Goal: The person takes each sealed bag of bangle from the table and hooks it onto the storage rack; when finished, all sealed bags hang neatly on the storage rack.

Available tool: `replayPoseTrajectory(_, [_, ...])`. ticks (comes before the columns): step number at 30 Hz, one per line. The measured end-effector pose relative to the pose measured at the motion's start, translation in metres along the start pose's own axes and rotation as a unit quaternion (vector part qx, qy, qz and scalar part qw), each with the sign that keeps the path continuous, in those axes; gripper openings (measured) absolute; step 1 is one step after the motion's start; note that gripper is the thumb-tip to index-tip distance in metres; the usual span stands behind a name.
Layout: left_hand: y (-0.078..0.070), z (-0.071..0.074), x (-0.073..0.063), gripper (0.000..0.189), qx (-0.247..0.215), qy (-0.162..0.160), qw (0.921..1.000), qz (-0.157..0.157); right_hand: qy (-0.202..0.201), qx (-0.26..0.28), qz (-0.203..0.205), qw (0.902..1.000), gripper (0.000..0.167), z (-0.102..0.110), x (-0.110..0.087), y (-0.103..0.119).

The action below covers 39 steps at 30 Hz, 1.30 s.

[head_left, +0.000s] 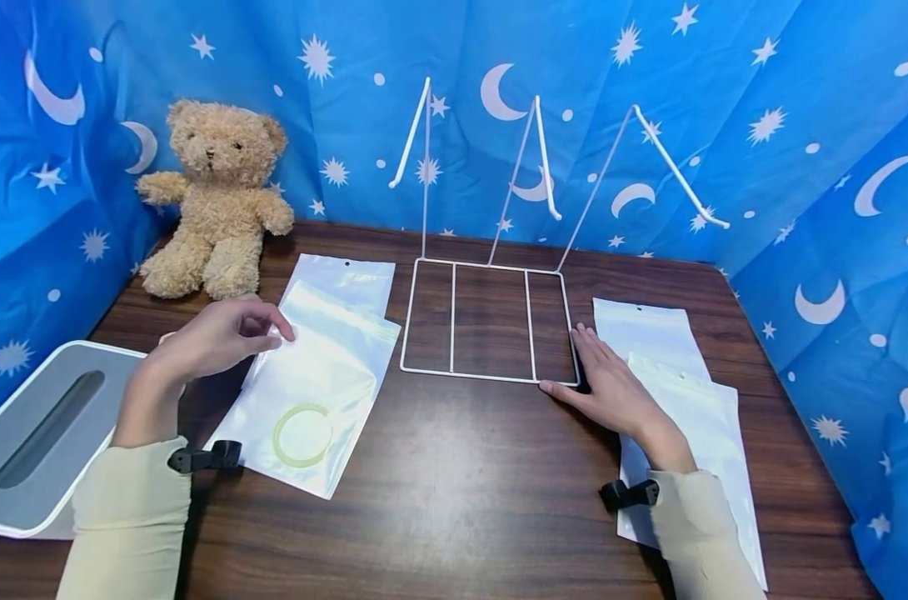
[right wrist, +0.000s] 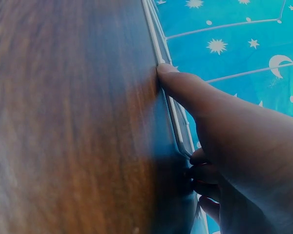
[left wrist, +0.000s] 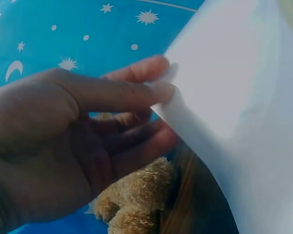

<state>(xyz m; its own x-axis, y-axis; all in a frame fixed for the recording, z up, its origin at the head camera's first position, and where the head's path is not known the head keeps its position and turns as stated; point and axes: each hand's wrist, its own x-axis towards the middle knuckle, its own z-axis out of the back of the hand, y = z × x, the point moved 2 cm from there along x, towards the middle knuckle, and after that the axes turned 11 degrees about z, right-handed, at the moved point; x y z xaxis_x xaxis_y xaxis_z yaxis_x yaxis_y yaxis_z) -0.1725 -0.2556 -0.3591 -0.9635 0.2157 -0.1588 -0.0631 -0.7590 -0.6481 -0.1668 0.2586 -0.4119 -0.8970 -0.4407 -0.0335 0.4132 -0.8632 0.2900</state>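
A white zip pouch (head_left: 341, 350) lies over another white pouch (head_left: 360, 279) at the left. Near its front end, a pale green ring (head_left: 278, 435) shows on it. My left hand (head_left: 217, 342) pinches the upper pouch's left edge between thumb and forefinger; in the left wrist view that pouch edge (left wrist: 205, 112) bends up at the fingertips. At the middle stands a white wire rack (head_left: 452, 325) with three tall hooked arms. My right hand (head_left: 619, 387) rests at its front right corner, fingers extended along the side bar, thumb (right wrist: 173, 75) touching the front bar.
Two overlapping white pouches (head_left: 690, 433) lie at the right, partly under my right forearm. A tan teddy bear (head_left: 222, 200) sits at the back left. A grey-topped box with a slot (head_left: 97, 417) stands at the left edge. Blue star-and-moon cloth (head_left: 454, 50) hangs behind the wooden table (head_left: 439, 500).
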Motion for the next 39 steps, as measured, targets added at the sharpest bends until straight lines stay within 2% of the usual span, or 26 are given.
replayPoseTrajectory(3, [-0.001,-0.001,0.000,0.019,-0.020,0.007,0.9996,-0.018,0.000,-0.003,0.000,1.0000,0.109,0.000,0.000,0.000])
replayPoseTrajectory(7, [-0.001,-0.003,0.002,0.021,-0.034,0.019,0.9990,-0.023,-0.001,-0.005,0.000,1.0000,0.109,0.000,0.000,0.000])
replayPoseTrajectory(12, [-0.002,-0.007,0.006,0.016,-0.035,0.021,0.9992,0.003,0.001,-0.004,-0.002,1.0000,0.109,-0.001,0.000,0.000])
replayPoseTrajectory(18, [-0.010,-0.008,0.009,0.023,-0.044,-0.032,0.9979,0.036,0.003,-0.005,-0.005,1.0000,0.110,-0.001,-0.001,-0.001])
replayPoseTrajectory(20, [-0.011,-0.008,0.009,0.028,-0.041,-0.030,0.9978,0.044,0.003,-0.006,-0.006,1.0000,0.110,-0.001,0.000,-0.001])
replayPoseTrajectory(24, [-0.011,-0.011,0.010,0.036,-0.017,-0.005,0.9982,0.057,0.002,-0.006,-0.004,1.0000,0.110,-0.001,0.000,-0.001])
replayPoseTrajectory(26, [-0.012,-0.012,0.011,0.038,-0.009,-0.008,0.9983,0.057,0.001,-0.006,-0.002,1.0000,0.109,-0.002,0.000,-0.002])
replayPoseTrajectory(28, [-0.015,-0.012,0.011,0.039,-0.009,-0.021,0.9990,0.039,0.001,-0.007,-0.001,1.0000,0.110,-0.002,0.000,-0.002])
replayPoseTrajectory(32, [-0.024,-0.008,0.008,0.043,-0.032,-0.056,0.9977,-0.020,0.001,-0.006,-0.003,1.0000,0.110,-0.001,0.001,-0.002])
replayPoseTrajectory(39, [-0.043,-0.004,-0.002,0.044,-0.126,-0.101,0.9848,-0.065,0.000,0.000,-0.003,1.0000,0.109,-0.001,0.000,-0.002])
